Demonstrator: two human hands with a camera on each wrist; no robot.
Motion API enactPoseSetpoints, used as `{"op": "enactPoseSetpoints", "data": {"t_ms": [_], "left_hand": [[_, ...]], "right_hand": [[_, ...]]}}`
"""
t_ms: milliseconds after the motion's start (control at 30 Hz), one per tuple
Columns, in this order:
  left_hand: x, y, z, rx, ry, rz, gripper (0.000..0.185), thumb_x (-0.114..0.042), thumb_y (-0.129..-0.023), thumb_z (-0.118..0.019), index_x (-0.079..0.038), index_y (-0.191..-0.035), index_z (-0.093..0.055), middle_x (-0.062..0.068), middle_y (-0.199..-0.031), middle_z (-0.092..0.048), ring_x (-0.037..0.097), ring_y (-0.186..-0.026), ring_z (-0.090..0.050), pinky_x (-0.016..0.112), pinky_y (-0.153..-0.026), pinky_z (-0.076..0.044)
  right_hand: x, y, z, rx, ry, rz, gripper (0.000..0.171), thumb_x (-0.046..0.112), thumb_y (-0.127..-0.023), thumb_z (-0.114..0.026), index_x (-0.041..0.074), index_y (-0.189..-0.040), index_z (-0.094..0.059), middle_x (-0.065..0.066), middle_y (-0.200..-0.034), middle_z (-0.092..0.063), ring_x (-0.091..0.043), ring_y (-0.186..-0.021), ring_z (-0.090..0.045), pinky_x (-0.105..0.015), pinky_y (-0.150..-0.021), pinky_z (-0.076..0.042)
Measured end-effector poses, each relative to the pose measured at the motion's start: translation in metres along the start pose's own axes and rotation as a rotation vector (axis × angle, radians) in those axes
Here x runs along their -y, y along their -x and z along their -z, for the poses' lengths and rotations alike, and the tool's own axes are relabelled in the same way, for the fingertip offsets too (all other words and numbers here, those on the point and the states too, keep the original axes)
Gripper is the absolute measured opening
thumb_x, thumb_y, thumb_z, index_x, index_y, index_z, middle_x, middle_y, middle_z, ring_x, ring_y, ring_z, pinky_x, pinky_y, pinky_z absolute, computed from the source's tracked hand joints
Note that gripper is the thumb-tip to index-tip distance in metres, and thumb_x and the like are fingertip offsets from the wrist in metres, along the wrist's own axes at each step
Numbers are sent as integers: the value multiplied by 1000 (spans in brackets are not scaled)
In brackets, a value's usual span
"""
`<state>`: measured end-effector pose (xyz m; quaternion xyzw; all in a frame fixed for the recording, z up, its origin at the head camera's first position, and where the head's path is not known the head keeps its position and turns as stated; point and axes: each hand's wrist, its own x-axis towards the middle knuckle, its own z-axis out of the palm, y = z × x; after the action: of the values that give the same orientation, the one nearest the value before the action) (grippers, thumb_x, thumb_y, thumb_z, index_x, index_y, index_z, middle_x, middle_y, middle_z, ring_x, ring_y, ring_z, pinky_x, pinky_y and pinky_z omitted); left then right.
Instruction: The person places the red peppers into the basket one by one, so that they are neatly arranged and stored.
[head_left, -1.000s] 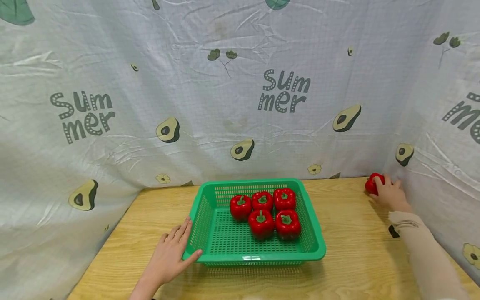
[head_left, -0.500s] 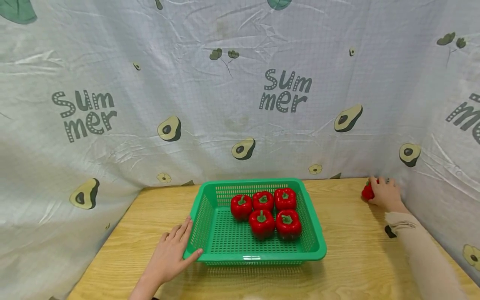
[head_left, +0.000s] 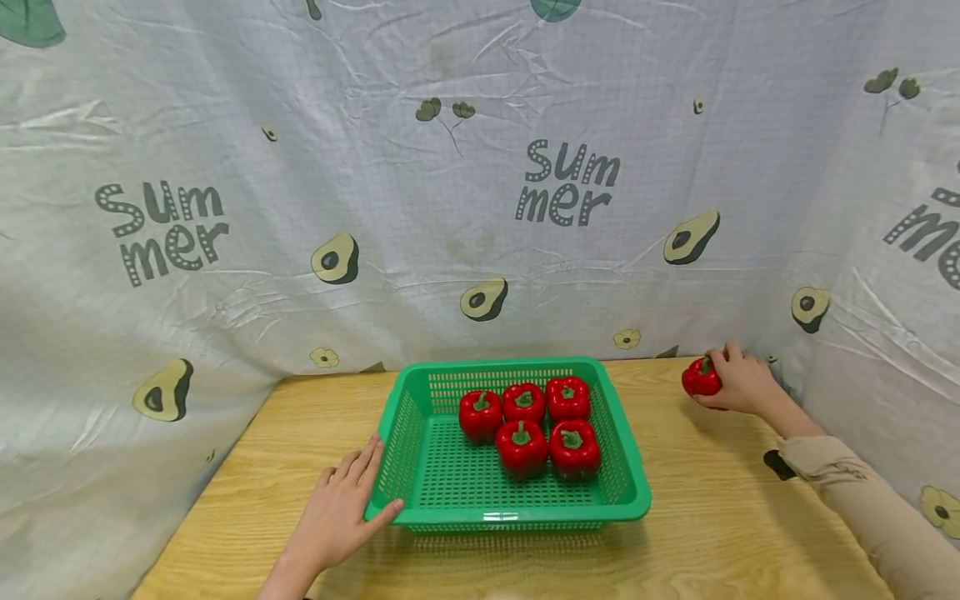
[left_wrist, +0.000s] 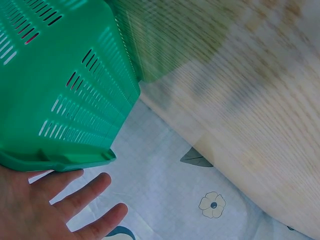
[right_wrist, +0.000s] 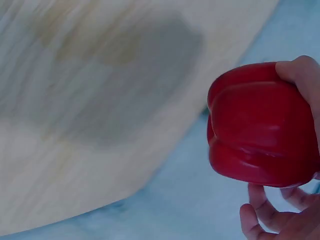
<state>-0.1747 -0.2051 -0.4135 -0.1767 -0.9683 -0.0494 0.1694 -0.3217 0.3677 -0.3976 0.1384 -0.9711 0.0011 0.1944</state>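
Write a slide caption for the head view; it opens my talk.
Right hand grips a red pepper; left hand steadies the green basket.

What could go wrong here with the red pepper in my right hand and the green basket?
1. The right hand grips the glossy red bell pepper only at its side, so it may slip.
2. Five red peppers crowd the green plastic basket's far half; one more could knock them.
3. The left hand merely rests on the corner, so the basket may slide.

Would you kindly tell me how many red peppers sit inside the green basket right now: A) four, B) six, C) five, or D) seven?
C: five peppers sit in the green basket, three behind and two in front, while the right hand holds another pepper outside it.
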Motion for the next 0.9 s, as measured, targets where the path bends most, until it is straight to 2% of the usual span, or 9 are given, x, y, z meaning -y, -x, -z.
{"op": "enactPoseSetpoints", "data": {"t_ms": [233,467,600,767,900], "left_hand": [[-1,-1,-1,-7,-2,0,76,-52,-81,-54,-4,-136,-36,10,-142,-36,33,-118,-46,55,-88,-38],[-1,-3,-1,-14,-13,-3,76,-53,-81,-53,-3,-136,-37,11,-141,-37,32,-118,-46,54,-87,-38],[-1,-3,-1,-12,-13,1,76,-53,-81,-53,-3,-136,-37,11,-141,-37,32,-118,-46,53,-87,-38],[-2,-3,-1,-16,-16,3,75,-51,-80,-55,-3,-136,-37,11,-141,-37,31,-117,-46,53,-86,-39],[-3,-3,-1,-11,-15,4,75,-51,-80,-55,-3,-136,-37,11,-141,-37,31,-117,-46,53,-86,-39]], "right_hand": [[46,-12,28,-45,-53,103,64,41,-64,-73,0,-105,-46,-17,-90,-55,-31,-73,-56,-46,-61,-48],[88,-19,51,-129,-60,202,72,47,-65,-71,5,-119,-47,-14,-106,-57,-33,-88,-58,-51,-68,-45],[113,-19,65,-172,-56,267,72,49,-66,-69,10,-123,-48,-12,-110,-57,-33,-93,-55,-50,-73,-44],[143,-20,77,-191,-67,370,71,52,-68,-67,11,-123,-50,-8,-111,-56,-28,-95,-49,-47,-73,-41],[168,-25,85,-202,-74,461,69,53,-68,-66,12,-122,-51,-4,-109,-57,-23,-90,-47,-40,-70,-40]]}}
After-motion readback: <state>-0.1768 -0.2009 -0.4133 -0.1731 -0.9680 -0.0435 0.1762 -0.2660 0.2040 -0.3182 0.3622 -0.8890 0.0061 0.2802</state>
